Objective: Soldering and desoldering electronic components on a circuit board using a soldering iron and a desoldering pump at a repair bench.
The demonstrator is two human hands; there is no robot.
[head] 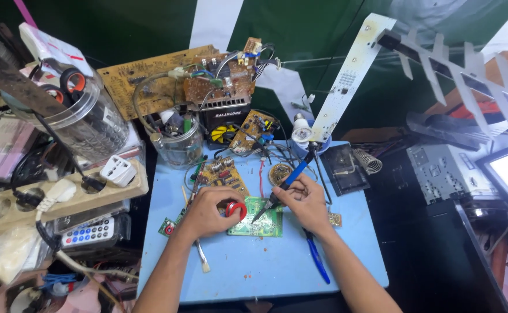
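Pressing down on the green circuit board (258,220) lying on the blue table (265,266), the left hand (210,211) is pinching a red solder spool (236,208) in its fingers while the right hand (303,200) is gripping a blue-handled soldering iron (281,188), tip on the board. Risks, as judged: the hot tip is sitting close to the left fingers, and the crowding loose boards and wires could snag the iron. Containers: a clear glass jar (178,145) is holding small parts and tools; a larger clear plastic jar (86,116) is carrying tape rolls.
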